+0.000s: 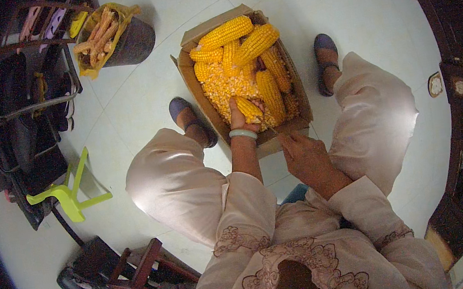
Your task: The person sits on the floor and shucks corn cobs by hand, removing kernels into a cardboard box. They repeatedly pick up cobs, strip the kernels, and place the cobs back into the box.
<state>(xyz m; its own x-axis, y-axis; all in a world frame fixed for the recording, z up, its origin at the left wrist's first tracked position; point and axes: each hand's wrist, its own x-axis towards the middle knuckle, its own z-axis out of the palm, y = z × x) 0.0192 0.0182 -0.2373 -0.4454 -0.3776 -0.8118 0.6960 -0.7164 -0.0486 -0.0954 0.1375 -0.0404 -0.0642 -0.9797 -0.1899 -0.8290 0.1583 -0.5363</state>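
A cardboard box point(200, 91) stands on the floor between my feet. Inside it lie several yellow ears of corn point(225, 32) and a heap of loose corn kernels point(228, 84). My left hand point(242, 117), with a pale bangle at the wrist, holds an ear of corn point(247, 108) over the near part of the box. Just to its right, my right hand point(305, 152) grips a thin metal tool point(270, 128) whose tip is at the near end of that ear; its exact kind cannot be told.
A dark bin point(137, 43) lined with a yellow bag holds bare corncobs point(103, 34) at the upper left. Along the left are black chairs point(16, 107), a light-green plastic stool point(72, 200) on its side and a wooden stool point(143, 270). Dark wooden furniture point(443, 20) lines the right.
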